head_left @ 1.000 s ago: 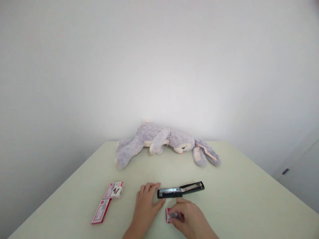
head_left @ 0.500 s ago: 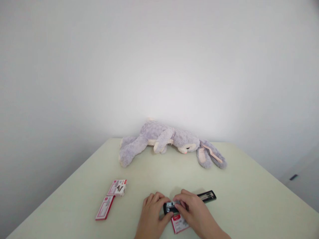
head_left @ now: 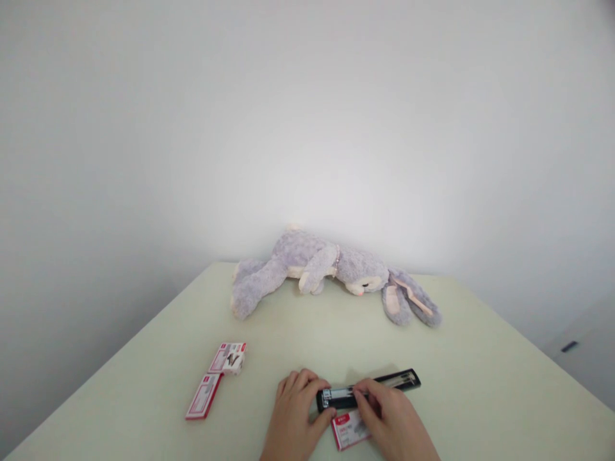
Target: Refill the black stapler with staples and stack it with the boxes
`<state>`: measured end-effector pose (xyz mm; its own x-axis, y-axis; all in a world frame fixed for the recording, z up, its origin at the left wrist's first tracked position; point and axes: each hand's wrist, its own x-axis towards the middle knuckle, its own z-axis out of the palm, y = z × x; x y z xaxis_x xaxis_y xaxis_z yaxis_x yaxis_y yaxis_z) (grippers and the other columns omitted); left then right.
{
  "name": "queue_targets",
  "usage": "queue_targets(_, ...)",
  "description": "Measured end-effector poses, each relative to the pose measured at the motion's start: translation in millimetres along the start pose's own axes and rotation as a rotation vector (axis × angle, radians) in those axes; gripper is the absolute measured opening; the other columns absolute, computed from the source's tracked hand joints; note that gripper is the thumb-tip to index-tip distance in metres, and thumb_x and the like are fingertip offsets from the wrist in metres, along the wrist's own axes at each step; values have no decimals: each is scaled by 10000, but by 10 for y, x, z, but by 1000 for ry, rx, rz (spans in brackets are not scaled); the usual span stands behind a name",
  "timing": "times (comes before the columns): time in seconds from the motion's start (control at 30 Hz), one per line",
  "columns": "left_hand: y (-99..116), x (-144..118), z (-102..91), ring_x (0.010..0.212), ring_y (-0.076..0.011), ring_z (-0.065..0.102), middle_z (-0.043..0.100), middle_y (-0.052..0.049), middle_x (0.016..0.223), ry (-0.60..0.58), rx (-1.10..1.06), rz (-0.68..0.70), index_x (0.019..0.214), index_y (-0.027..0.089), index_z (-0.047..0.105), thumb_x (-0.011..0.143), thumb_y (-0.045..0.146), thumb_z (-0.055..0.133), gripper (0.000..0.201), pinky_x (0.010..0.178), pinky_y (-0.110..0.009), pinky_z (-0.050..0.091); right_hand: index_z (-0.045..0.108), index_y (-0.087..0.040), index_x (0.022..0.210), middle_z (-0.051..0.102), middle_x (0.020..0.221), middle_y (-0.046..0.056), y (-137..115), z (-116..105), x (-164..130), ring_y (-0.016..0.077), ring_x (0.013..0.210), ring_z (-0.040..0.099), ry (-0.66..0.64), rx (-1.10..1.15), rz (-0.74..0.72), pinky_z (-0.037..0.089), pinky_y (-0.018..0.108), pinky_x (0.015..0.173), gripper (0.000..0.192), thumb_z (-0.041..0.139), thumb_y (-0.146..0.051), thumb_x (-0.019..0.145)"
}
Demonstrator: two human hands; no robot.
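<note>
A black stapler [head_left: 384, 386] lies unfolded flat on the pale green table [head_left: 456, 358], its staple channel facing up. My left hand [head_left: 295, 413] holds the stapler's left end, thumb against its near side. My right hand [head_left: 391, 419] rests its fingertips on the middle of the channel; whether staples are pinched under them is hidden. A small red-and-white staple box [head_left: 348, 430] lies on the table between my two hands, just in front of the stapler.
Two more red-and-white staple boxes [head_left: 229, 357] [head_left: 204, 396] lie to the left. A grey plush rabbit [head_left: 331, 272] lies on its side at the table's far edge against the white wall. A dark door handle [head_left: 569, 346] shows at the right.
My right hand left the staple box and moved up onto the stapler's channel, then slid slightly right along it. My left hand closed on the stapler's left end. The view shifted a little.
</note>
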<state>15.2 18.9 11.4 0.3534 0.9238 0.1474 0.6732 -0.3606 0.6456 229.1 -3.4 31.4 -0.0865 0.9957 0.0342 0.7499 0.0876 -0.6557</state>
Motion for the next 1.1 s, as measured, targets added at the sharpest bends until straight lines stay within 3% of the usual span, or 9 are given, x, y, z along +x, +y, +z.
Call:
queue_targets(0.13,5,2,-5,1096,-228,546,643,8,1125,-7,4,-7,1122,342,687,840,360,757,292,972,-369,350,671,-217,1240,605,683,-28,139,143,-83,155,625,549,-107,208,-47,375,265,609,407,499,-451,955)
queue_targets(0.2,10,5,-17,1101,-239,545,646,-6,1134,-15,-1,-13,1126,336,691,853,380,737,281,974,-379,353,696,-202,1188,575,668,-34,294,138,-147,140,606,511,-125,357,4,371,257,587,443,540,-525,928)
queue_targets(0.3,16,20,-36,1102,-241,547,650,-10,1150,-25,-20,-17,1130,337,694,873,419,710,269,976,-381,352,712,-184,888,499,586,-43,615,-43,-273,103,502,424,-96,525,210,296,246,490,520,570,-684,868)
queue_targets(0.43,19,53,-41,1112,-240,546,657,0,1172,-48,-16,-12,1143,354,700,876,439,706,280,989,-386,335,604,-241,1276,542,638,-52,864,-421,-331,79,373,346,-4,662,378,185,243,371,698,649,-730,779)
queue_targets(0.5,15,63,-33,1113,-236,547,660,10,1177,-54,-5,-15,1144,366,702,867,435,718,286,991,-385,325,570,-254,1325,513,618,-67,810,-558,-252,85,403,349,20,675,314,207,237,390,689,673,-679,792)
queue_targets(0.63,4,63,-16,1113,-224,549,660,41,1173,-41,-10,-16,1129,396,702,836,410,762,299,979,-373,317,663,-218,1093,547,674,-57,454,-613,18,83,488,350,-88,574,129,258,243,459,456,694,-582,821)
queue_targets(0.77,12,61,-7,1108,-230,553,662,35,1155,-30,-5,-9,1131,392,698,834,414,772,307,968,-381,325,648,-223,828,421,624,-94,23,-407,202,105,607,405,-55,336,-53,301,242,578,203,742,-402,811)
queue_targets(0.87,17,58,7,1088,-237,557,663,12,1132,-14,5,-3,1100,340,702,850,427,752,269,953,-384,346,662,-234,798,490,639,-89,-205,-217,258,108,626,463,-83,94,-119,276,241,589,85,736,-262,767)
queue_targets(1.1,-12,-21,-71,1081,-235,576,646,-36,1114,84,-77,6,1111,277,661,963,334,548,195,962,-382,406,735,-272,859,640,706,-54,-192,-281,259,127,652,554,-137,-83,-128,275,242,591,184,663,-177,718)
